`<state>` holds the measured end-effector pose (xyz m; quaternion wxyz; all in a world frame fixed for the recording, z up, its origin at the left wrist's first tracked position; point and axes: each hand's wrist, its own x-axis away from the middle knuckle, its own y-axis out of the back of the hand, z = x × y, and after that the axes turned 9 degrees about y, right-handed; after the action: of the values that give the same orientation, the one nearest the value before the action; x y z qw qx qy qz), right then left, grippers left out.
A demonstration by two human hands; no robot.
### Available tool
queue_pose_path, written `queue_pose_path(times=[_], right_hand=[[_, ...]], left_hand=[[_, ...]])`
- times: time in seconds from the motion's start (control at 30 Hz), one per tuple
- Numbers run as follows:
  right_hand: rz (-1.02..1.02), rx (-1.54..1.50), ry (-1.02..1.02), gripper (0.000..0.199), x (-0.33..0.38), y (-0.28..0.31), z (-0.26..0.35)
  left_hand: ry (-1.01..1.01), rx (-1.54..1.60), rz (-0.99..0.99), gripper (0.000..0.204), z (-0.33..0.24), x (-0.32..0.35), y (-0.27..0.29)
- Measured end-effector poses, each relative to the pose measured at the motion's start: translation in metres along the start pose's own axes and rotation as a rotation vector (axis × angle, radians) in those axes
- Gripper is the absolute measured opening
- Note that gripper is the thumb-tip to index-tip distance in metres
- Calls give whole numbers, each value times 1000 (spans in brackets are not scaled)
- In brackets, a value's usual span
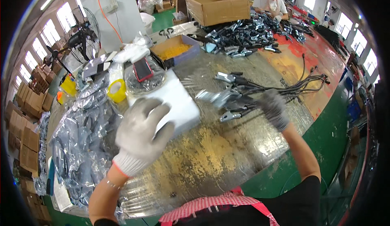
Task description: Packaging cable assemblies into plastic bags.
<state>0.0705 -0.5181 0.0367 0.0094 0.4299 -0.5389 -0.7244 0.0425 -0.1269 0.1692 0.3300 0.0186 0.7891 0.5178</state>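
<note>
My left hand [140, 130], in a pale grey knit glove, is over the near left edge of a white stack of thin sheets or bags [178, 100]. Its fingers are apart and hold nothing visible. To the right, my right hand [274, 109], gloved and blurred by motion, closes around the dark end of a black-and-silver lever [217, 99], whose metal end is smeared. Beneath and around it lie several similar levers [231, 115] with black cables [300, 88] trailing right. Part of the grip is hidden by blur.
Clear plastic-wrapped parts [83, 144] cover the table's left side. Yellow tape [117, 90] and a red-edged phone [143, 69] lie behind my left hand. Farther back are a box of yellow pieces [174, 50], a cardboard box [217, 8] and a lever heap [243, 37]. A co-worker [270, 2] sits beyond.
</note>
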Motion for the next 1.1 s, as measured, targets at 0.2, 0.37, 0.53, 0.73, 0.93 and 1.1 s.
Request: queue_pose_path(times=[0.2,0.37,0.53,0.73,0.93,1.1], right_hand=[[178,-93,278,24,-60,-10,146],[52,-565,-464,11,69,-41,-1],[535,467,154,23,-6,-16,67],[25,-30,497,22,-123,-3,228],[-37,-414,22,30,-112,-47,177],[41,-1347,-808,55,-128,-47,237]], left_hand=[[624,693,826,51,-37,37,-33],[676,475,146,29,76,72,43],[1114,1062,-134,32,99,115,69],[731,795,276,38,-10,86,-9],[1178,1494,186,47,23,82,23],[749,797,33,13,-14,95,6]])
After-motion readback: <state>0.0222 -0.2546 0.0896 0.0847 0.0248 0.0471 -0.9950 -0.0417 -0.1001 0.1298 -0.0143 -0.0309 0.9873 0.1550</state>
